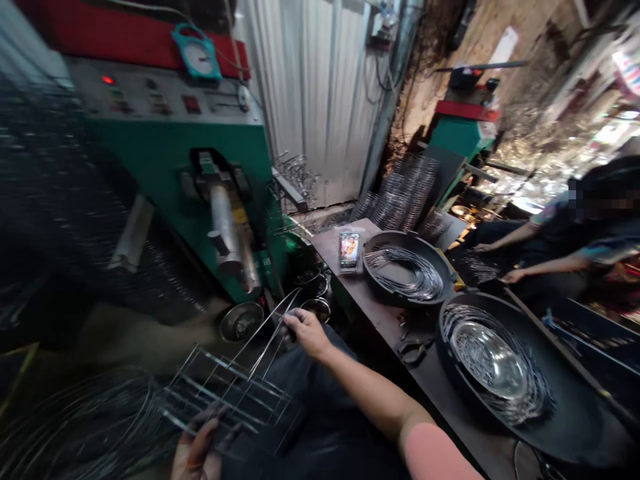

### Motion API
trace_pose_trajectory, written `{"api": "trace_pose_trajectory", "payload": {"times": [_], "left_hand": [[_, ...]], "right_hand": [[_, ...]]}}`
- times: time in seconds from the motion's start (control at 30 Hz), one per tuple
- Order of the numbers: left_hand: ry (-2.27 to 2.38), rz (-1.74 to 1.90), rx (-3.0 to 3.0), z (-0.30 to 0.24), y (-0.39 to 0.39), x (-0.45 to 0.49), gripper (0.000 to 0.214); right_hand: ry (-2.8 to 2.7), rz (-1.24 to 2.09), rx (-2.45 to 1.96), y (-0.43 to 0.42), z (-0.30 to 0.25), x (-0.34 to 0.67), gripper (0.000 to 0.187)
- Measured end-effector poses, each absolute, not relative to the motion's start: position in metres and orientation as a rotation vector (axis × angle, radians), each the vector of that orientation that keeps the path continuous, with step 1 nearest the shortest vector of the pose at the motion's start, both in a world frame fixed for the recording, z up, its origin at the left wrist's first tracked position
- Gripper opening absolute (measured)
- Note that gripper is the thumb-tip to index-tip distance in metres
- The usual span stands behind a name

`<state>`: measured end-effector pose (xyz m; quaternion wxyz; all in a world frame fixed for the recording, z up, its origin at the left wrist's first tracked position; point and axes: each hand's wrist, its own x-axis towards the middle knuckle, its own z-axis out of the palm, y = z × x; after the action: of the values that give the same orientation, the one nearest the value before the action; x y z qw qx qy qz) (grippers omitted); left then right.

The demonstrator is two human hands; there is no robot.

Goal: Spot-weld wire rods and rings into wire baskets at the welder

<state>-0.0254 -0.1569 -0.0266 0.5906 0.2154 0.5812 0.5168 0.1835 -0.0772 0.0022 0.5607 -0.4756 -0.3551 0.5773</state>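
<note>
My left hand, low in the view, is closed around the near edge of a wire rack, a grid of thin metal rods. Pinched between the thumb and fingers of my right hand is a thin bent wire. It slants down to the rack; whether it is joined there I cannot tell. Both hands are over my lap. Beyond them, the thick metal arms of a green and red machine point toward me.
A bench at right carries a phone, a black pan of wire rings, a larger pan with a steel bowl, and pliers. Wire coils lie lower left. Another person sits at right.
</note>
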Motion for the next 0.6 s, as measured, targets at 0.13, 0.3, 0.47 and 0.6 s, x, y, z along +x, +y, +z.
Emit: {"api": "trace_pose_trajectory", "payload": {"times": [0.13, 0.3, 0.47, 0.6], "left_hand": [[1.280, 1.294, 0.411, -0.021, -0.159, -0.014, 0.039], [1.231, 1.348, 0.411, -0.025, -0.160, -0.016, 0.036], [1.196, 1.351, 0.405, -0.021, -0.155, -0.017, 0.034], [1.166, 1.355, 0.330, -0.021, -0.151, -0.020, 0.036]], "right_hand": [[-0.863, 1.326, -1.156, -0.077, 0.000, 0.186, 0.039], [-0.965, 1.289, -1.157, -0.073, 0.000, 0.185, 0.036], [-1.046, 1.249, -1.159, -0.066, 0.012, 0.180, 0.034], [-1.098, 1.277, -1.152, -0.056, 0.019, 0.177, 0.033]]}}
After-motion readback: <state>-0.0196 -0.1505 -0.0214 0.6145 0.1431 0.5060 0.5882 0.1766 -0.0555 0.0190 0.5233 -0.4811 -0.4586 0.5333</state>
